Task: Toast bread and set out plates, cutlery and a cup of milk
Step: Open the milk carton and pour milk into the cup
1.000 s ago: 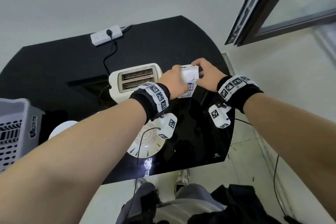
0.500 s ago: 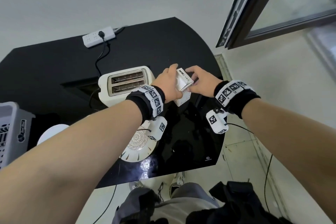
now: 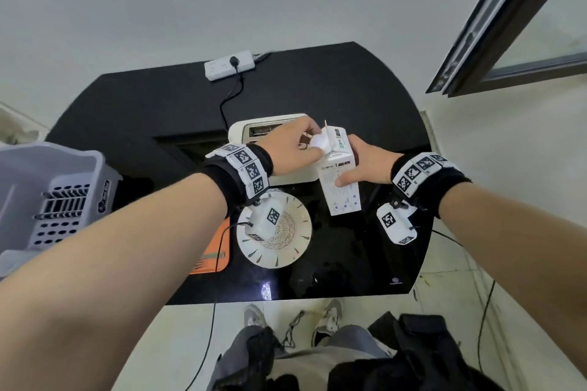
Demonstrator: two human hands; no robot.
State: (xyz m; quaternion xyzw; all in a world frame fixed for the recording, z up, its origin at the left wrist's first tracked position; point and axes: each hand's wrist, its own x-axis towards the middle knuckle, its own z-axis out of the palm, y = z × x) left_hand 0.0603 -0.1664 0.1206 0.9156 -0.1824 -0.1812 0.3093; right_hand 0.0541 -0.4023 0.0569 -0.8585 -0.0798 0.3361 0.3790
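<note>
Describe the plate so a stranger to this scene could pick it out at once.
Start at the black table and find the white toaster near its middle. Just in front of it, toward the person, lies the plate. It is the only round, flat thing there, white with an ornate medallion at its centre and small dark dashes around its rim.

Lighting: your view is bright, even, soft daylight. Glare: one white hotspot near the front edge of the glossy black table (image 3: 365, 263). Shadows: faint. Distortion: wide-angle bowing curves the table's edges; forearms swell at the lower corners. Focus: sharp centrally.
</note>
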